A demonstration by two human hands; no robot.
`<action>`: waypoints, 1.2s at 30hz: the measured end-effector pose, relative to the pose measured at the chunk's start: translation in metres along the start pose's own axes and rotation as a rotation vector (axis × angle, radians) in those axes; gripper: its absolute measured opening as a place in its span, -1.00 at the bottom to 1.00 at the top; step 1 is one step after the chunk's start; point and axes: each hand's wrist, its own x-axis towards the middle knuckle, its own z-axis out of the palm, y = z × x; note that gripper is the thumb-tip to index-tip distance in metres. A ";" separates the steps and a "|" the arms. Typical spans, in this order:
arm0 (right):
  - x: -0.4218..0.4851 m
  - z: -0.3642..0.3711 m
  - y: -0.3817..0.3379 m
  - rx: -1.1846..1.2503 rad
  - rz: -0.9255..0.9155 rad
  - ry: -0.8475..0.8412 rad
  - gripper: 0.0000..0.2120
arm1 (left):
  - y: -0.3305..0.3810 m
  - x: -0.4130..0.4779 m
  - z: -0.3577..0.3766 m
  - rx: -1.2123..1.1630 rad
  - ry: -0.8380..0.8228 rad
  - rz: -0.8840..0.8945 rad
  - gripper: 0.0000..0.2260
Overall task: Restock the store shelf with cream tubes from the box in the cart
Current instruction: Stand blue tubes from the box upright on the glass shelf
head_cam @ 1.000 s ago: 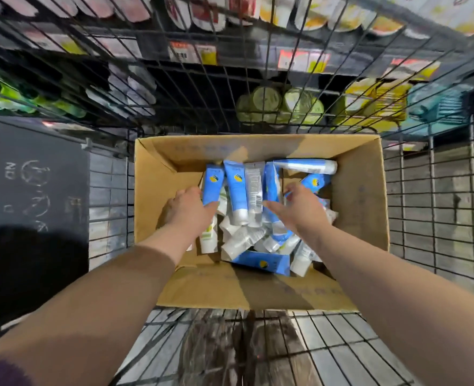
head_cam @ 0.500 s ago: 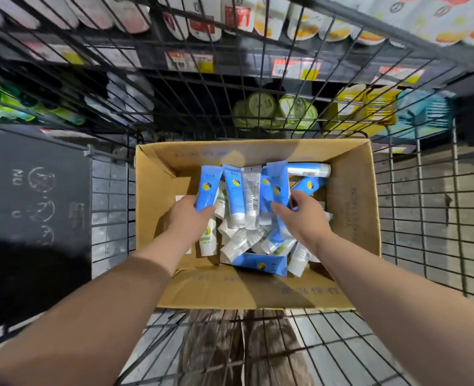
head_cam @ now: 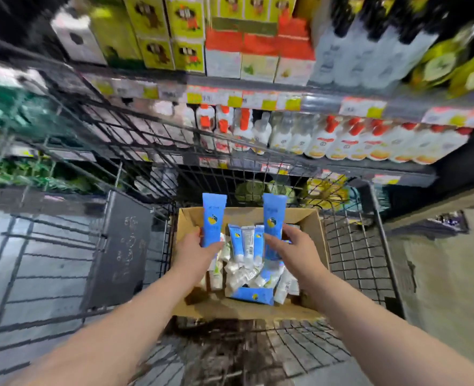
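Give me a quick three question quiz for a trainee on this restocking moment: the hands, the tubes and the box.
1. True or false: the left hand holds nothing.
2. What does the right hand grip? A) a bottle B) a blue tube C) a price tag
3. Fill in: the loose tubes lie in a cardboard ____ inside the cart.
Key: 1 false, it grips the left tube; 2 B; 3 box.

Box open on top, tubes heaped inside. Wire cart wall rises between box and shelf; bottles crowd it.
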 end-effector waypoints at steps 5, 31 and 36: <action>-0.033 -0.008 -0.034 0.011 -0.079 0.030 -0.88 | 0.038 -0.048 -0.023 0.001 0.084 0.127 -0.75; -0.252 0.008 -0.166 -0.070 -0.770 -0.286 -0.83 | 0.067 -0.313 -0.146 -0.225 0.610 0.454 -0.76; -0.288 0.086 -0.207 -0.059 -0.833 -0.364 -0.75 | 0.037 -0.344 -0.231 -0.260 0.679 0.496 -0.77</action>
